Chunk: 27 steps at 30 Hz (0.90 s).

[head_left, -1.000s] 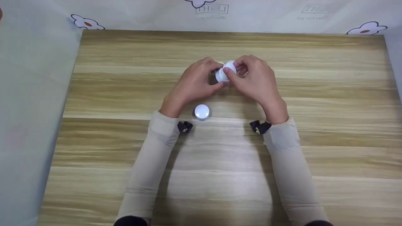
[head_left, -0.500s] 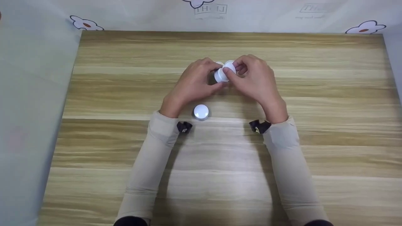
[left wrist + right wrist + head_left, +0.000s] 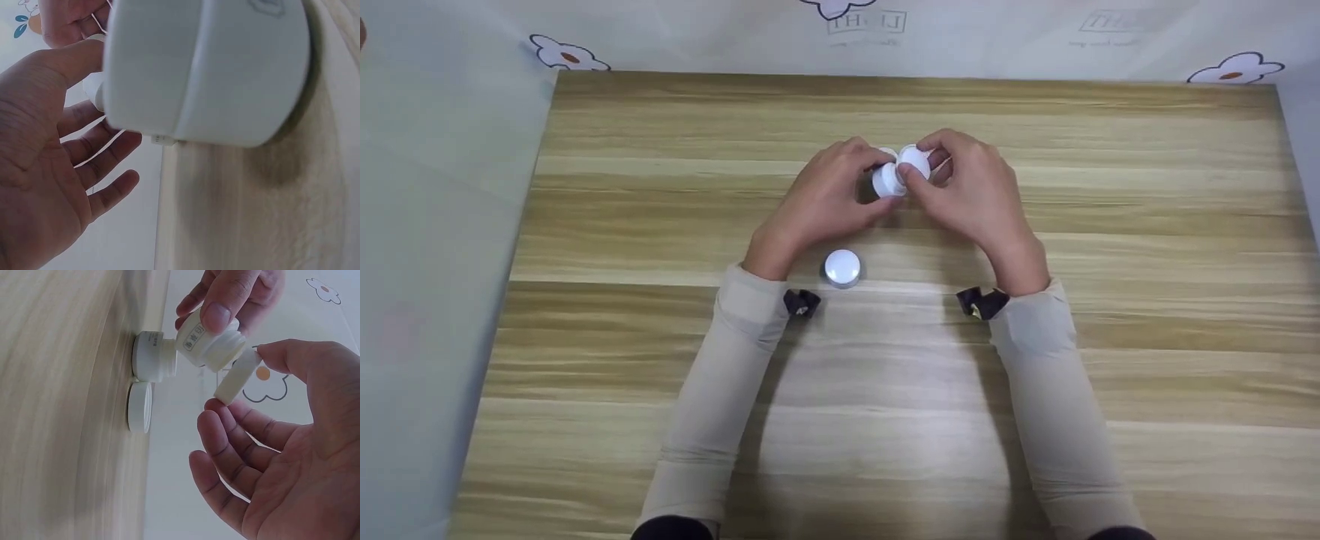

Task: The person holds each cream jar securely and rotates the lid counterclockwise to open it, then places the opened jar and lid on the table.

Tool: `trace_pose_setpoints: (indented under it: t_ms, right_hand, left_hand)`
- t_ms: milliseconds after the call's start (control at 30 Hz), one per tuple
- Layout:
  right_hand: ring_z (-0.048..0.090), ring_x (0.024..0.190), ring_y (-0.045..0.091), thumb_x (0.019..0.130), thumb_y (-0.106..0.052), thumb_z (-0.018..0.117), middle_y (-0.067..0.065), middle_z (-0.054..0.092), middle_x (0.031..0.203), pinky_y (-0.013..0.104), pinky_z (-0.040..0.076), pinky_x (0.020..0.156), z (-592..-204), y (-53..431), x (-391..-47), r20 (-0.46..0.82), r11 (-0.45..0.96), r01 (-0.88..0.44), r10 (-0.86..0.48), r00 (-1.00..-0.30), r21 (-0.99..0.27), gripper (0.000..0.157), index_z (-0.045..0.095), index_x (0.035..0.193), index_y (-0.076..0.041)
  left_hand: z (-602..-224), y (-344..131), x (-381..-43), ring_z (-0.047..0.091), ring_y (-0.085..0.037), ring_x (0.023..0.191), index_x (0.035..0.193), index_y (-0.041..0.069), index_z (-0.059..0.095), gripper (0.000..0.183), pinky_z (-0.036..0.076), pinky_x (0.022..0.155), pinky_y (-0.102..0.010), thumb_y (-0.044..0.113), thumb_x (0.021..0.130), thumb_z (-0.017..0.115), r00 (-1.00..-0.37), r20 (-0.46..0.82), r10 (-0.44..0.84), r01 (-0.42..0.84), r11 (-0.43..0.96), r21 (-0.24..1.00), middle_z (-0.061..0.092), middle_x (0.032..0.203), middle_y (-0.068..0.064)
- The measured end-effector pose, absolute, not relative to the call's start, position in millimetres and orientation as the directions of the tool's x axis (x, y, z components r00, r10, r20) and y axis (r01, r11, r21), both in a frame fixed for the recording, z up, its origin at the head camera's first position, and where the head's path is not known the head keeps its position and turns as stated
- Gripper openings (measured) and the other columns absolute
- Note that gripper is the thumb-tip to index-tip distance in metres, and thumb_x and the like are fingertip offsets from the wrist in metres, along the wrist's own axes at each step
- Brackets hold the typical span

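My left hand [image 3: 829, 191] grips a small white jar [image 3: 205, 340] with printed lettering, raised above the table and tilted. In the right wrist view its threaded neck is uncovered. My right hand [image 3: 971, 187] pinches a round white lid [image 3: 239, 377] between thumb and fingers, tilted right at the jar's mouth; whether they touch I cannot tell. Behind them an uncovered white jar [image 3: 154, 357] stands on the table, with another white lid [image 3: 139, 406] beside it. A lidded white jar [image 3: 842, 268] stands nearer me, below my left hand, and looms large in the left wrist view.
The wood-grain table [image 3: 1147, 300] ends at the back against a pale sheet [image 3: 997, 37] printed with flowers. More pale sheeting [image 3: 435, 262] hangs along the left side. A black wrist mount [image 3: 982, 304] sticks inward from each sleeve.
The lid in my right hand has shifted slightly right and swung away from the jar's neck, showing more of it. My left hand and the lidded jar stay where they were.
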State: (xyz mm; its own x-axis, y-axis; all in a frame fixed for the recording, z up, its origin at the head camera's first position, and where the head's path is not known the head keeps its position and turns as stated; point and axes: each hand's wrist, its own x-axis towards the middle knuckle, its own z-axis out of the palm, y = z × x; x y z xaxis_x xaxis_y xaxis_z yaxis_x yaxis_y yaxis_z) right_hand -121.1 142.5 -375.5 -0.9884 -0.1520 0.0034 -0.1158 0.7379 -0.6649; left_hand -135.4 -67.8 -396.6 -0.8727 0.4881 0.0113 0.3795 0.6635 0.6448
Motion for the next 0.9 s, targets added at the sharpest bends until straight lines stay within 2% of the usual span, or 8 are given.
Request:
trace_pose_setpoints:
  t_ms: [133, 333, 600, 900]
  right_hand:
    - [0.074, 0.091, 0.024, 0.095, -0.037, 0.071, 0.008, 0.076, 0.104, 0.038, 0.051, 0.08, -376, 144, -121, 0.006, 0.732, -0.126, -0.164, -0.986, -0.67, 0.039, 0.073, 0.124, -0.011]
    - [0.077, 0.093, 0.023, 0.095, -0.04, 0.072, 0.009, 0.079, 0.102, 0.038, 0.054, 0.083, -376, 147, -122, -0.038, 0.736, -0.084, -0.148, -0.988, -0.671, 0.038, 0.074, 0.114, -0.007]
    - [0.077, 0.094, 0.023, 0.094, -0.041, 0.072, 0.01, 0.08, 0.103, 0.039, 0.056, 0.085, -377, 151, -121, -0.08, 0.747, -0.054, -0.142, -0.987, -0.663, 0.037, 0.073, 0.11, -0.007]
    - [0.078, 0.097, 0.024, 0.095, -0.039, 0.071, 0.011, 0.079, 0.106, 0.041, 0.056, 0.088, -376, 155, -121, -0.1, 0.752, -0.044, -0.145, -0.984, -0.657, 0.037, 0.071, 0.112, -0.006]
  left_hand:
    - [-398, -67, -136, 0.061, -0.023, 0.115, 0.133, 0.015, 0.072, 0.046, 0.048, 0.102, -0.038, 0.037, 0.093, 0.079, -0.875, 0.0, 0.484, 0.371, 0.669, 0.644, 0.069, 0.123, -0.004]
    - [-399, -68, -137, 0.061, -0.024, 0.121, 0.137, 0.012, 0.069, 0.049, 0.047, 0.108, -0.037, 0.032, 0.093, 0.079, -0.884, -0.035, 0.466, 0.332, 0.678, 0.656, 0.069, 0.13, -0.005]
    - [-398, -68, -136, 0.059, -0.021, 0.131, 0.14, 0.013, 0.067, 0.053, 0.044, 0.117, -0.037, 0.036, 0.094, 0.078, -0.887, -0.058, 0.459, 0.313, 0.687, 0.655, 0.068, 0.139, -0.004]
    - [-397, -70, -137, 0.06, -0.02, 0.129, 0.138, 0.014, 0.067, 0.051, 0.044, 0.116, -0.039, 0.038, 0.094, 0.078, -0.887, -0.063, 0.458, 0.307, 0.684, 0.661, 0.069, 0.137, -0.003]
